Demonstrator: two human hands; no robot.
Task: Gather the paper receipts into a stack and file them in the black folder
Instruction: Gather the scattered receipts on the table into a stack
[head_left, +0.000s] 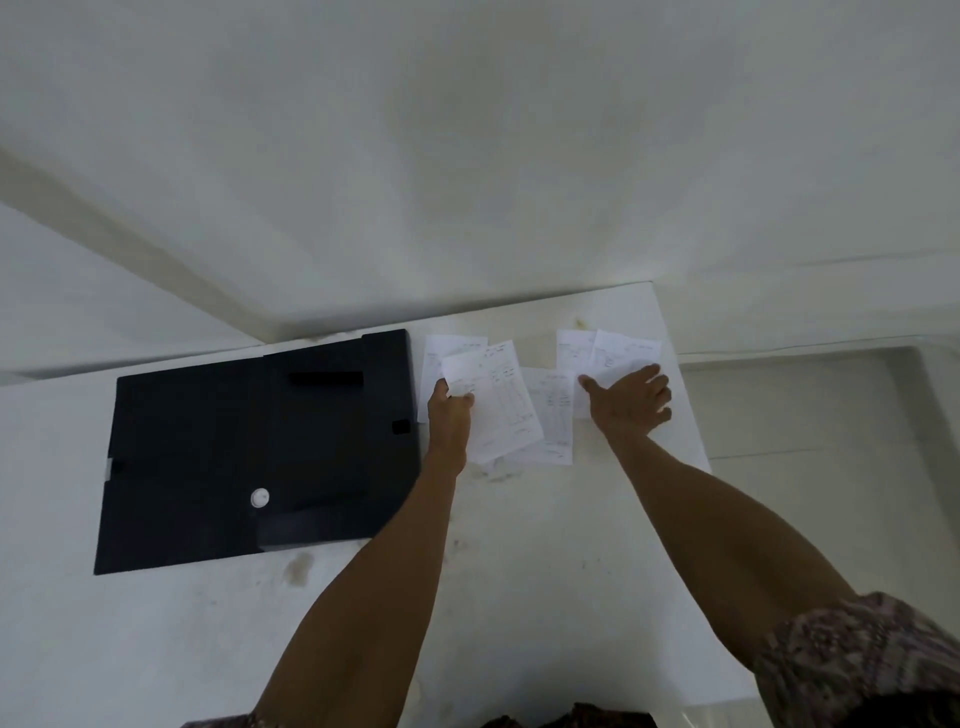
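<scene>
We are only at the start: the receipts are not yet one stack.

Our left hand (449, 410) pinches the near-left corner of one thin white printed paper receipt (493, 400) between thumb and fingers; another sheet (436, 358) lies just beyond these fingers. Our right hand (631, 397) lies flat with fingers spread, pressing on the right group of receipts (618, 348) and gripping nothing. One more receipt (553, 415) rests between both hands. The flat black plastic folder (249, 447) lies closed, left of our left fingers, on the white table (156, 649); gathering and filing remain.
</scene>
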